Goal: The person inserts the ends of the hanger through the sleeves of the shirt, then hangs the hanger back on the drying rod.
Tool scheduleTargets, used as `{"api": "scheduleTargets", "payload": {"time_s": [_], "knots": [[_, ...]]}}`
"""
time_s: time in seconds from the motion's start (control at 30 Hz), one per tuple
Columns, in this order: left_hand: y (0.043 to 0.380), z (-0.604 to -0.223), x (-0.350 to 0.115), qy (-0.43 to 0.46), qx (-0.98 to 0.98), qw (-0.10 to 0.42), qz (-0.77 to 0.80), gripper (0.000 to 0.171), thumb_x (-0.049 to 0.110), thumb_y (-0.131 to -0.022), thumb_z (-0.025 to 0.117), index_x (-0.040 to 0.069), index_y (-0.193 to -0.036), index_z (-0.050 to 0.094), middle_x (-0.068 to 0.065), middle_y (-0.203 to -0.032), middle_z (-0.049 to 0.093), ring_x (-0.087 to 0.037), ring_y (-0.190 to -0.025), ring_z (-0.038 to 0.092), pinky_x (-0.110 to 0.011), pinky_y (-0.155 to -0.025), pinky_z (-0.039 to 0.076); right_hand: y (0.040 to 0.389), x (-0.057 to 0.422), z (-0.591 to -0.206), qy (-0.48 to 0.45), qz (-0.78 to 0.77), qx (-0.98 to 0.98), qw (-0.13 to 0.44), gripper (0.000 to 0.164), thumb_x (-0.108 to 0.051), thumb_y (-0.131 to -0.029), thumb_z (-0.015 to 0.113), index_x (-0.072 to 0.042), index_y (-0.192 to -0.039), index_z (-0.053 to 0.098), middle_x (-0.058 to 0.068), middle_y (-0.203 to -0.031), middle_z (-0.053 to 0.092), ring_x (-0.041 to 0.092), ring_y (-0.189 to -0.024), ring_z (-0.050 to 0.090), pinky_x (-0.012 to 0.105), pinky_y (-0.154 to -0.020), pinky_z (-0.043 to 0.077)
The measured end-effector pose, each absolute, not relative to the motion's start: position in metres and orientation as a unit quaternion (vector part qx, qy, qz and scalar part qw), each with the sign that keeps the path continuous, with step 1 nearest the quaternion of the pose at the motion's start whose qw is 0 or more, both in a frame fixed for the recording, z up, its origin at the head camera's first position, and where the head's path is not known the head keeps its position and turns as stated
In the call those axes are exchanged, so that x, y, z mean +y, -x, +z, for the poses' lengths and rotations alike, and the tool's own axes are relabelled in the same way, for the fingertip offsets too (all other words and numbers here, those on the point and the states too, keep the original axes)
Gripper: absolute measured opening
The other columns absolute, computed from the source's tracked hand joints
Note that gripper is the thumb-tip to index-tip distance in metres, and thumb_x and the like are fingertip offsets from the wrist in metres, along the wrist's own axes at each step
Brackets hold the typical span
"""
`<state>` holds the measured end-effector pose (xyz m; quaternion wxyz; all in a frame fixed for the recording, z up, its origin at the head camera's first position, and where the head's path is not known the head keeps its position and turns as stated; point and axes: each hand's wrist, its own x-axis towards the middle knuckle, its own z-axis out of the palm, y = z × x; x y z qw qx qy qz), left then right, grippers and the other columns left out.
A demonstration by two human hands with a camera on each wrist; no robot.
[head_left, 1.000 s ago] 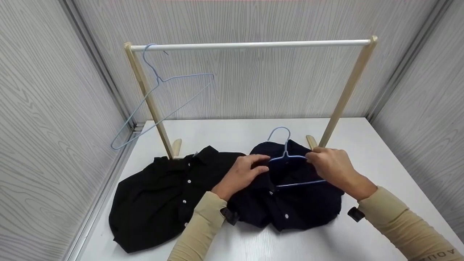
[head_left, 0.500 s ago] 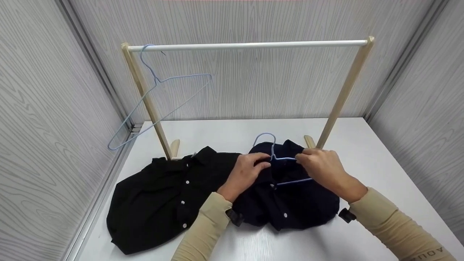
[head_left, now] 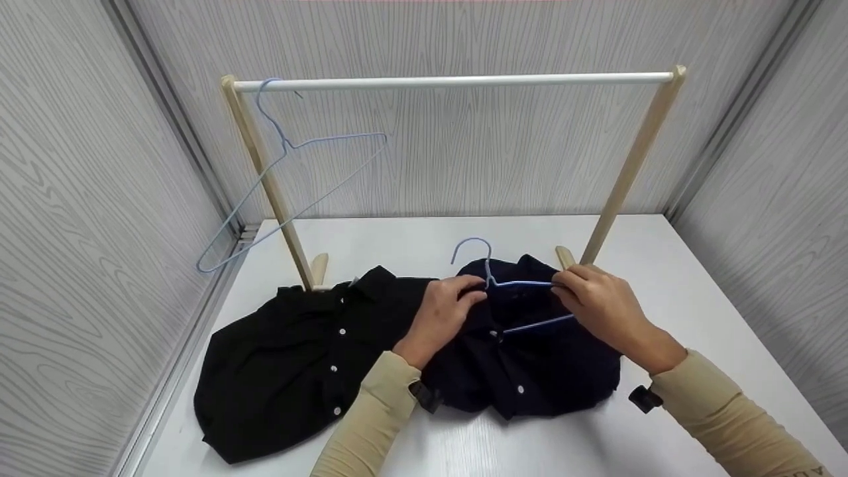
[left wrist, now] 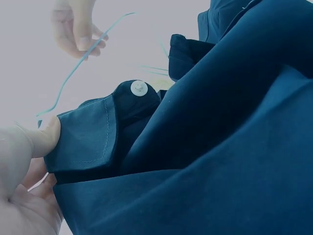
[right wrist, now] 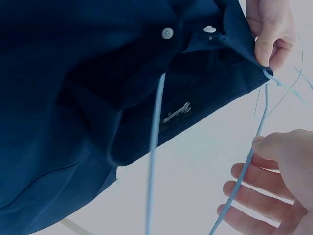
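A navy shirt [head_left: 563,371] with white buttons lies on the table, and a blue wire hanger [head_left: 523,283] is partly inside its neck opening. My left hand [head_left: 438,315] pinches the shirt's collar [left wrist: 90,139] between thumb and fingers, close to the hanger's neck. My right hand [head_left: 606,305] holds the hanger's right arm; in the right wrist view the wire runs between the thumb and the fingers [right wrist: 259,198]. The hook points up and left, above the collar. The hanger's left end is hidden in the shirt.
A black shirt [head_left: 271,377] lies at the left, against the navy one. Behind stands a wooden rack with a white rail [head_left: 457,82]. A second blue hanger [head_left: 331,138] hangs from the rail's left end. Patterned walls enclose the white table [head_left: 397,245].
The hanger has slid left, deeper into the navy shirt, its hook shifting left beside my left hand. My right hand went left with it, then a little back right. The left hand keeps the collar.
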<state>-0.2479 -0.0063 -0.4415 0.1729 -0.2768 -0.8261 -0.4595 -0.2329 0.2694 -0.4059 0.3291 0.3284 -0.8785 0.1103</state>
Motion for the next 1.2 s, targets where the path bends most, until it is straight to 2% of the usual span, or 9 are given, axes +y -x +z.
{"api": "scheduleTargets", "payload": {"time_s": [0.2, 0.33, 0.53, 0.7, 0.87, 1.03, 1.2], "knots": [[0.248, -0.443, -0.011, 0.268, -0.827, 0.178, -0.460, 0.020, 0.017, -0.092, 0.069, 0.006, -0.109, 0.074, -0.005, -0.105, 0.076, -0.012, -0.099, 0.071, -0.025, -0.086, 0.056, 0.235, 0.284, -0.413, -0.308, 0.130, -0.872, 0.358, 0.014, -0.002, -0.083, 0.075, -0.005, -0.096, 0.070, 0.007, -0.087, 0.069, 0.028, -0.078, 0.064, 0.044, -0.067, 0.052], [0.248, -0.444, -0.013, 0.266, -0.828, 0.180, -0.460, 0.020, 0.017, -0.093, 0.069, 0.006, -0.108, 0.074, -0.005, -0.105, 0.076, -0.012, -0.097, 0.070, -0.026, -0.086, 0.056, 0.234, 0.294, -0.419, -0.267, 0.145, -0.886, 0.350, 0.016, -0.003, -0.085, 0.073, -0.005, -0.100, 0.070, 0.010, -0.092, 0.068, 0.031, -0.083, 0.063, 0.046, -0.070, 0.050], [0.248, -0.444, -0.015, 0.257, -0.831, 0.186, -0.458, 0.019, 0.018, -0.094, 0.067, 0.006, -0.108, 0.074, -0.005, -0.104, 0.076, -0.012, -0.096, 0.071, -0.026, -0.085, 0.056, 0.230, 0.307, -0.428, -0.191, 0.180, -0.909, 0.323, 0.022, -0.009, -0.092, 0.066, -0.003, -0.113, 0.065, 0.015, -0.102, 0.065, 0.033, -0.089, 0.062, 0.048, -0.070, 0.050], [0.248, -0.444, -0.016, 0.246, -0.834, 0.190, -0.456, 0.019, 0.018, -0.095, 0.067, 0.006, -0.108, 0.073, -0.006, -0.105, 0.076, -0.014, -0.097, 0.071, -0.028, -0.085, 0.056, 0.227, 0.315, -0.437, -0.122, 0.246, -0.922, 0.271, 0.033, -0.023, -0.103, 0.051, 0.001, -0.124, 0.058, 0.018, -0.111, 0.064, 0.036, -0.100, 0.062, 0.054, -0.079, 0.049], [0.248, -0.444, -0.016, 0.242, -0.836, 0.192, -0.453, 0.018, 0.017, -0.094, 0.067, 0.005, -0.106, 0.073, -0.006, -0.103, 0.076, -0.016, -0.097, 0.071, -0.029, -0.084, 0.056, 0.225, 0.320, -0.450, -0.089, 0.280, -0.930, 0.223, 0.044, -0.029, -0.107, 0.040, 0.004, -0.133, 0.051, 0.023, -0.116, 0.063, 0.042, -0.107, 0.060, 0.059, -0.087, 0.046], [0.247, -0.443, -0.016, 0.240, -0.838, 0.196, -0.450, 0.018, 0.016, -0.094, 0.067, 0.005, -0.107, 0.073, -0.007, -0.103, 0.076, -0.016, -0.097, 0.071, -0.030, -0.084, 0.056, 0.226, 0.321, -0.462, -0.074, 0.308, -0.928, 0.194, 0.046, -0.031, -0.106, 0.043, 0.005, -0.133, 0.051, 0.023, -0.115, 0.066, 0.041, -0.106, 0.062, 0.057, -0.089, 0.047], [0.247, -0.443, -0.018, 0.234, -0.839, 0.195, -0.451, 0.019, 0.017, -0.094, 0.067, 0.005, -0.108, 0.073, -0.007, -0.104, 0.076, -0.017, -0.098, 0.071, -0.030, -0.086, 0.056, 0.228, 0.316, -0.476, -0.079, 0.323, -0.928, 0.166, 0.035, -0.022, -0.102, 0.052, 0.005, -0.124, 0.059, 0.021, -0.109, 0.069, 0.035, -0.101, 0.066, 0.052, -0.085, 0.049]]}}
